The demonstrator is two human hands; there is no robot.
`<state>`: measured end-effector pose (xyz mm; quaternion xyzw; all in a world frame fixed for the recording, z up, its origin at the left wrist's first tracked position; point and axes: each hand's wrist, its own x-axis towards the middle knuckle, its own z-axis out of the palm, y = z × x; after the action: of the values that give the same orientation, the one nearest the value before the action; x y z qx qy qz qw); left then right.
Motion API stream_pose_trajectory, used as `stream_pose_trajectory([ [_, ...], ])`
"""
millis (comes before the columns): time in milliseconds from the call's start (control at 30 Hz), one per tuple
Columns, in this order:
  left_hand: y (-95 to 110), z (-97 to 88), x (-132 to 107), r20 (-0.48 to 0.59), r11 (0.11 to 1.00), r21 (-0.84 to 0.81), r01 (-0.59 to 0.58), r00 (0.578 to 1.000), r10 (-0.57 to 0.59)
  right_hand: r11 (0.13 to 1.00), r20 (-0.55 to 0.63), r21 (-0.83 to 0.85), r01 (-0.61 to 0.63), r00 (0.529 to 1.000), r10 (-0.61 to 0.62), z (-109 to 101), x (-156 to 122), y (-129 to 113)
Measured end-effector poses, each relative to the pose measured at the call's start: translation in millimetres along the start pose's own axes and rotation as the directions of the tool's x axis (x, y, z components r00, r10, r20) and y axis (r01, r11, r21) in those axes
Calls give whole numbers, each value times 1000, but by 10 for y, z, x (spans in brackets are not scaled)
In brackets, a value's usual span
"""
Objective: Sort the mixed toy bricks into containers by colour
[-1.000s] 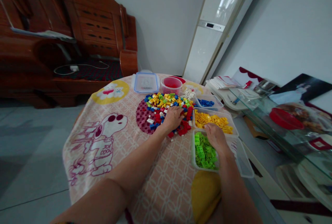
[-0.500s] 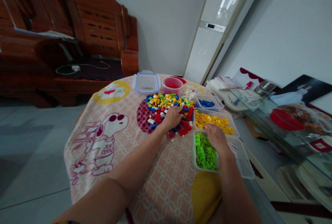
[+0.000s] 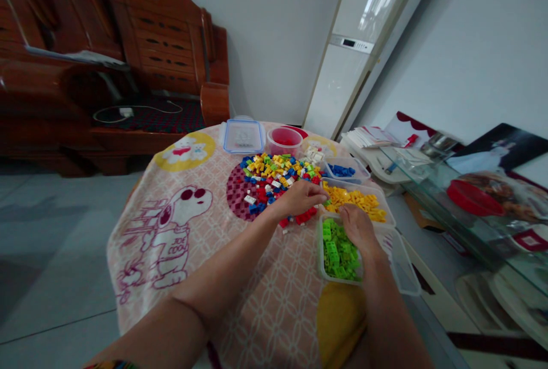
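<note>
A pile of mixed coloured bricks lies on the table's pink cartoon cloth. My left hand hovers at the pile's right edge next to the tub of yellow bricks, fingers pinched together on something too small to make out. My right hand rests on the tub of green bricks, fingers curled downward into the bricks; what they hold, if anything, is hidden.
A small tub of blue bricks, a red cup and a lidded clear box stand at the far side. A glass shelf with dishes is on the right, a wooden sofa behind.
My left hand has lifted off the middle of the pile and moved right toward the yellow tub, fingers pinched. My right hand has stayed on the green tub.
</note>
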<state>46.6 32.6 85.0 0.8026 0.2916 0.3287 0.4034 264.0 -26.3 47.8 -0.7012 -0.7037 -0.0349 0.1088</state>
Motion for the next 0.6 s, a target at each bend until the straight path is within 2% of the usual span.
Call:
stream_pose_trajectory([
  [100, 97, 94, -33, 167, 995, -79, -60, 983, 73, 1000, 20, 6, -20, 1000, 20, -37, 3, -21],
  [200, 170, 173, -57, 280, 981, -158, -115, 947, 156, 1000, 80, 1, -19, 997, 19, -89, 11, -54],
  [267, 203, 208, -64, 331, 971, -191, -144, 922, 202, 1000, 108, -14, -25, 994, 27, -107, 16, -69],
  [333, 205, 220, -57, 322, 977, -153, -150, 927, 193, 999, 97, -22, -35, 995, 37, -102, 17, -69],
  [400, 157, 206, -35, 200, 992, -27, -121, 972, 124, 999, 56, -16, -29, 998, 30, -80, 13, -54],
  [467, 42, 166, -4, -11, 987, 153, -52, 998, 54, 1000, 25, -10, -25, 999, 25, -51, 7, -31],
  [533, -131, 107, 25, -208, 944, 329, 33, 977, 39, 1000, 17, -6, -13, 1000, 13, -29, 2, -11],
  [600, -334, 45, 40, -293, 884, 458, 94, 955, 50, 1000, 17, -5, 9, 1000, -9, -17, -2, 1],
])
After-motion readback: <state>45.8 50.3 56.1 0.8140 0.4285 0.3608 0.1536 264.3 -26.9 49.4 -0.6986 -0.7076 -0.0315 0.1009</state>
